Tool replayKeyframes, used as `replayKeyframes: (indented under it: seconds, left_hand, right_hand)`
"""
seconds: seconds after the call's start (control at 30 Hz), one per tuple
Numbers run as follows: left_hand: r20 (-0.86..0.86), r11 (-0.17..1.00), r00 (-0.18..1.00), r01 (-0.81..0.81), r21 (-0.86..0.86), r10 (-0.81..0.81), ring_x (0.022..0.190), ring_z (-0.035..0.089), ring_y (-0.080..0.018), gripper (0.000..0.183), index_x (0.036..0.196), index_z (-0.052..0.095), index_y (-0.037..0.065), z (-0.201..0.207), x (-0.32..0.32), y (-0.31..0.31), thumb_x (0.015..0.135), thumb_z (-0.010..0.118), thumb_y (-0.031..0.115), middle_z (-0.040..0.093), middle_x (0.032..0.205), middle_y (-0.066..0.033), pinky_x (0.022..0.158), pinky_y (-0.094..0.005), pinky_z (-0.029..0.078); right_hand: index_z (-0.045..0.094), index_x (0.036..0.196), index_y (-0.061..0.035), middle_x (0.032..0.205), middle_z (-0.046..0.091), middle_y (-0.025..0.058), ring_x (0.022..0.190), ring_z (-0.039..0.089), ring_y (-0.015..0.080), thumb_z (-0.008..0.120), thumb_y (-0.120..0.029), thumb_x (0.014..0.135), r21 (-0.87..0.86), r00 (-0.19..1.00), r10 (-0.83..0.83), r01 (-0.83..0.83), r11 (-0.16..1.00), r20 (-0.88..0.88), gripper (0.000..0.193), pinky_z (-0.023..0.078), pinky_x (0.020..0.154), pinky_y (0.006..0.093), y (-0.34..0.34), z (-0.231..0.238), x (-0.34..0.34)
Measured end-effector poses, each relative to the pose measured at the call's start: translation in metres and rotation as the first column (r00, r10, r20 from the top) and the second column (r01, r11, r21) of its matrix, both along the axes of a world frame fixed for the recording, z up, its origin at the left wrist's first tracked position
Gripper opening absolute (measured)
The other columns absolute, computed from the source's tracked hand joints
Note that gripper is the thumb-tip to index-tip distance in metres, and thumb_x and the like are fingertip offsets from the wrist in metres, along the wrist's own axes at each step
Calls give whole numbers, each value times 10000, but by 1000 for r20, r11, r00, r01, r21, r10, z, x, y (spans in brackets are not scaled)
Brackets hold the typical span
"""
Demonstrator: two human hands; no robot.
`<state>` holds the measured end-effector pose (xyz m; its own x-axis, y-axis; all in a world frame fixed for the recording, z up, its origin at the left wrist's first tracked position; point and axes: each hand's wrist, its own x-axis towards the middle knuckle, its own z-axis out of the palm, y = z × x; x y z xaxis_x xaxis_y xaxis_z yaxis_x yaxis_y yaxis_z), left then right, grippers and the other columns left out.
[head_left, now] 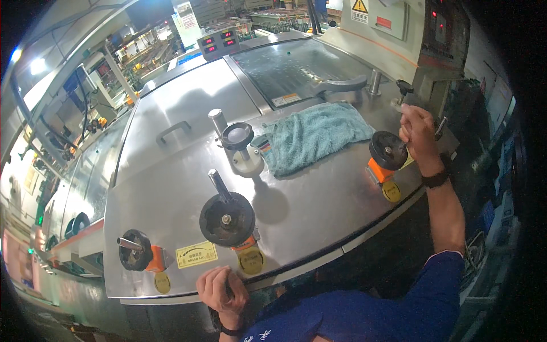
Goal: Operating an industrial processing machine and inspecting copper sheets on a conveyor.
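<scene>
My right hand [419, 131] is raised at the right end of a steel machine top [307, 211]. Its fingers pinch together beside the stem below a small black knob [404, 86]; what they hold, if anything, is hidden. A black handwheel [388, 150] on an orange position indicator [378, 171] lies just left of that hand. My left hand [223, 289] rests at the machine's front edge, fingers curled in, with nothing visible in them. Above it is a larger black handwheel [227, 221] with an upright metal crank handle [219, 183].
A folded teal towel [316, 137] lies on the machine top. Left of it stands a round black knob [237, 135] on a white base. Another handwheel [135, 251] sits at the left front. Behind are a glass window panel [285, 62], a curved handle [342, 84] and a red-lit display box [219, 44].
</scene>
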<state>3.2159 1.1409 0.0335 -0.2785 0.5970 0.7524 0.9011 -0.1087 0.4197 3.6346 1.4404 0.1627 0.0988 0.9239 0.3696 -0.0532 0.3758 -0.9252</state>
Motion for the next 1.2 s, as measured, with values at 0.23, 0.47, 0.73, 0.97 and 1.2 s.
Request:
replayKeyframes:
  seconds: [0.23,0.47,0.73,0.97,1.2]
  left_hand:
    - [-46,999,999,-10,-43,8,822,643,-336,86,893,668,4,5,6,7,815,661,-30,690,865,-138,792,-430,494]
    - [-19,1000,1000,-9,14,9,839,643,-332,120,922,673,9,1,2,2,812,664,-36,693,881,-132,807,-422,496]
    - [-27,1000,999,-25,-5,24,857,646,-333,100,918,673,12,3,6,5,826,665,-28,700,889,-133,821,-423,503]
    - [-33,999,999,-38,2,38,834,642,-332,89,905,666,10,-2,4,2,830,653,-36,694,877,-133,808,-423,504]
    - [-52,999,998,-44,-2,44,845,651,-333,87,919,663,14,-2,2,2,841,659,-25,703,890,-137,808,-416,509]
  right_hand:
    - [618,774,-58,675,512,-30,497,435,77,668,-288,958,-76,953,42,-20,997,301,298,331,435,253,20,15,-68]
    - [611,741,-59,614,490,-24,472,459,104,634,-277,976,-15,988,130,-130,991,88,322,353,429,261,-14,-2,12]
    - [581,732,-69,617,487,-18,476,431,76,638,-264,977,-75,954,89,-70,995,285,318,354,426,245,21,20,-70]
    - [607,794,-63,712,530,-9,484,433,61,675,-261,957,-17,993,121,-121,993,1,266,365,424,234,-19,-11,20]
    - [581,722,-70,625,482,-38,467,403,55,674,-267,953,-61,978,94,-84,995,185,317,311,408,241,26,17,-64]
